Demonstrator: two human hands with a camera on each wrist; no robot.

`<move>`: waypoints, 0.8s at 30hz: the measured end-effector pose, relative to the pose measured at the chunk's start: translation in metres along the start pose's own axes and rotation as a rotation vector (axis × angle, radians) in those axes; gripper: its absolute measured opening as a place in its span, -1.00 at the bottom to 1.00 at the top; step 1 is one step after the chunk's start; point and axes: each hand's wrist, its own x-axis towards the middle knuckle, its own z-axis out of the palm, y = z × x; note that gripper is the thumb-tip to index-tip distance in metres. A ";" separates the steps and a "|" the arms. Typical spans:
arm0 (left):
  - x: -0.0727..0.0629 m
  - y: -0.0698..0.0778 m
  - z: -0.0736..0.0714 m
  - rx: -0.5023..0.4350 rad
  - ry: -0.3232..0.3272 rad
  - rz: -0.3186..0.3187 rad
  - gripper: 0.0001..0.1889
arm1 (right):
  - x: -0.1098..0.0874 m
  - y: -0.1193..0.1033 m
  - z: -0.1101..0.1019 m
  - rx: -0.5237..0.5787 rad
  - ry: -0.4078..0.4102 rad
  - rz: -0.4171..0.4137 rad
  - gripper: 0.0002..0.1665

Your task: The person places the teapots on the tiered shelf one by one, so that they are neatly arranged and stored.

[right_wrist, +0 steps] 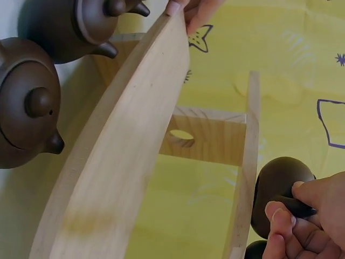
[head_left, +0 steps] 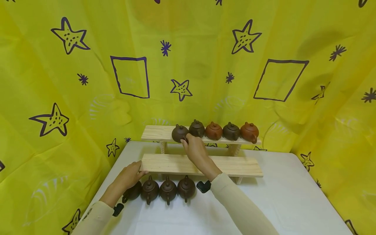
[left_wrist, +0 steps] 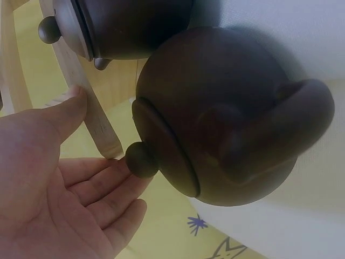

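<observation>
On the left of the upper shelf sits a dark brown teapot [head_left: 179, 134]; my right hand [head_left: 196, 150] pinches its handle between thumb and fingers, as the right wrist view shows up close. My left hand [head_left: 130, 174] holds the left end of the lower wooden shelf [head_left: 173, 163], thumb at the front edge and fingers around the corner. Below that hand a dark teapot [left_wrist: 215, 118] stands on the table, partly hidden in the head view. Its lid knob overlaps the left fingers in the left wrist view.
Right of the pinched teapot, two dark teapots [head_left: 196, 129] and two reddish ones [head_left: 213, 131] line the upper shelf [head_left: 158, 132]. Several dark teapots [head_left: 168, 190] stand in a row on the white table [head_left: 282, 195] before the lower shelf. A yellow patterned curtain [head_left: 202, 49] surrounds it.
</observation>
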 end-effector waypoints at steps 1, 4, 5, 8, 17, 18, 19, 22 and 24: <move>0.000 0.000 0.000 0.000 -0.001 0.000 -0.64 | 0.002 -0.001 0.001 -0.004 -0.009 0.008 -0.63; 0.000 0.000 0.000 0.001 -0.002 0.001 -0.64 | 0.007 -0.003 0.003 -0.013 -0.043 0.038 -0.66; 0.000 0.000 0.000 0.002 -0.002 0.001 -0.64 | 0.009 -0.003 0.003 -0.014 -0.052 0.045 -0.66; 0.000 0.001 -0.001 0.002 -0.001 0.003 -0.63 | 0.014 -0.006 0.005 -0.020 -0.062 0.053 -0.68; 0.000 -0.003 -0.001 -0.005 -0.010 -0.002 -0.62 | 0.023 -0.014 0.011 -0.024 -0.072 0.089 -0.69; 0.000 -0.002 -0.001 -0.007 -0.013 -0.002 -0.61 | 0.024 -0.014 0.012 -0.026 -0.070 0.091 -0.69; 0.000 -0.002 -0.001 -0.008 -0.014 -0.002 -0.61 | 0.025 -0.013 0.012 -0.027 -0.065 0.094 -0.69; 0.001 -0.001 -0.001 -0.009 -0.014 -0.003 -0.60 | 0.028 -0.013 0.013 -0.035 -0.060 0.102 -0.68; 0.001 -0.001 -0.002 -0.007 -0.010 0.001 -0.61 | 0.030 -0.013 0.014 -0.038 -0.059 0.107 -0.68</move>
